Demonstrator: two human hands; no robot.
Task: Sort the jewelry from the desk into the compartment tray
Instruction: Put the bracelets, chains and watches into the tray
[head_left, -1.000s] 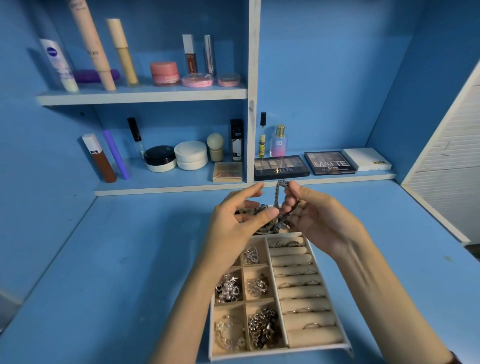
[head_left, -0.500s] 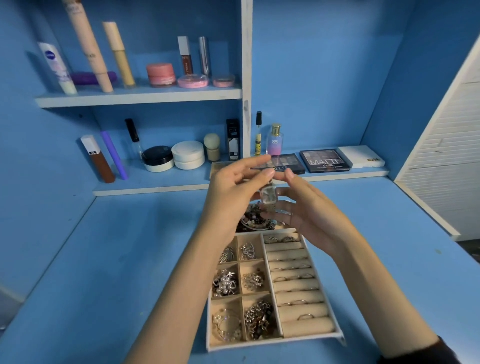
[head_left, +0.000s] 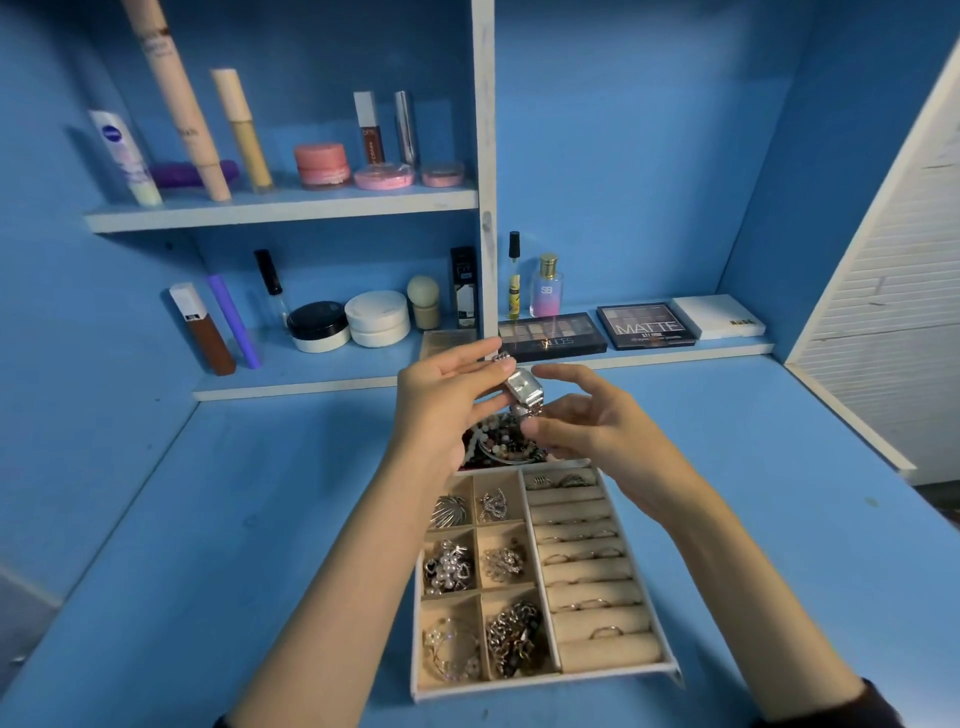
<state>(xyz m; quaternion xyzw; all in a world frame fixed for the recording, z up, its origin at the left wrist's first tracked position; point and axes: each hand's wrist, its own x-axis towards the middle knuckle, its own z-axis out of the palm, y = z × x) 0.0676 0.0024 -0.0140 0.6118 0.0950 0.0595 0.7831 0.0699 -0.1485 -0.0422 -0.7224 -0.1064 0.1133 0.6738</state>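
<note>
- One blue desk (head_left: 260, 519) spreads beneath the grip.
- One compartment tray (head_left: 540, 682) lies below the grip, nearer the person. It has six square pockets of jewelry and one column of ring rolls.
- Two hands: the left hand (head_left: 441, 400) pinches the upper strap. The right hand (head_left: 587, 431) curls thumb and fingers onto the lower strap.
- One bead heap (head_left: 498, 447) sits directly under the grip.
- One silver watch (head_left: 522, 387) is held aloft between both hands.
</note>
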